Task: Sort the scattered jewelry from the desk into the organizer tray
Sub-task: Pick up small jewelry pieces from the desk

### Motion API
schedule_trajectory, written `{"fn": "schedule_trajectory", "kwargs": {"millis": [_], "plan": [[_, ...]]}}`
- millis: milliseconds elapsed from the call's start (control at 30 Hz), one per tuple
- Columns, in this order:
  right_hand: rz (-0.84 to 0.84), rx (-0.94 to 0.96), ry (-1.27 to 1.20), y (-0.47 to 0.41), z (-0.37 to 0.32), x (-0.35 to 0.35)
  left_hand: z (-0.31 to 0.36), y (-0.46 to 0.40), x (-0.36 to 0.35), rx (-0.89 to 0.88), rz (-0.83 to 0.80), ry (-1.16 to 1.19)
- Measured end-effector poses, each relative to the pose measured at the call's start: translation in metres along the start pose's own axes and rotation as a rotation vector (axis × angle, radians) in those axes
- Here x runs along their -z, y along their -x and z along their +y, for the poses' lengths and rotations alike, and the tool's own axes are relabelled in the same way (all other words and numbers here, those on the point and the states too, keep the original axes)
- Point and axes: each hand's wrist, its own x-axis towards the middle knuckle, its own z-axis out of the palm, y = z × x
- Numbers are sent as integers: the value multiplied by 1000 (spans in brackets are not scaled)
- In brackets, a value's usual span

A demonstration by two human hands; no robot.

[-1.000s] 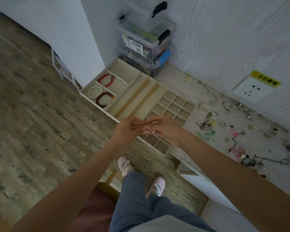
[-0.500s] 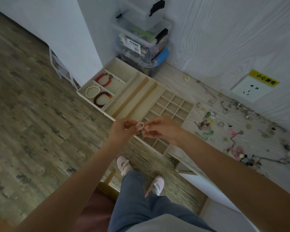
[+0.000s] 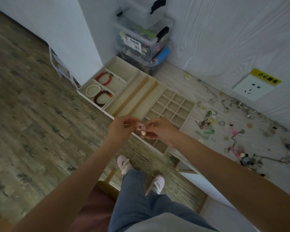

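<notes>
Both hands meet above the near edge of the organizer tray (image 3: 141,97), which serves as the reference landmark. The left hand (image 3: 120,128) has its fingers curled and pinches one end of a small pale pink jewelry piece (image 3: 140,127). The right hand (image 3: 161,129) pinches the other end of the same piece, and a small whitish bead or pendant (image 3: 143,133) shows at its fingertips. The exact type of the piece cannot be told at this size. It is held in the air over the tray's near rim, not resting in any compartment.

The tray lies on the worktop (image 3: 182,81), which carries a light wood grain. In the tray's far-left section lie three bracelets: a red bracelet (image 3: 104,79), a white pearl bracelet (image 3: 93,91) and a dark brown bracelet (image 3: 102,98), each in its own compartment. The middle section holds long narrow channels. The right section is a grid of small square cells.

To the right of the tray, scattered jewelry (image 3: 208,122) lies loose on the worktop, including green beads, chains and pink items. Behind the tray stands a stack of clear storage boxes (image 3: 142,36) against the wall. A wall socket (image 3: 251,88) with a yellow label sits to the right of the tray.
</notes>
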Motion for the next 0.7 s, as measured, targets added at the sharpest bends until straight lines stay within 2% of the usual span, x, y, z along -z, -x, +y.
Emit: {"fn": "schedule_trajectory", "kwargs": {"millis": [133,333,500,700], "plan": [[46,17,-57,-2,-1,-1,4,3,-4,70,78,108],[124,13,-60,-4,1,-8,-2,7,-8,123,25,-60],[170,2,2,-5,3,-13,-2,4,-9,199,-12,-46],[168,-21,21,-5,4,-13,-9,5,-9,212,-50,75]]}}
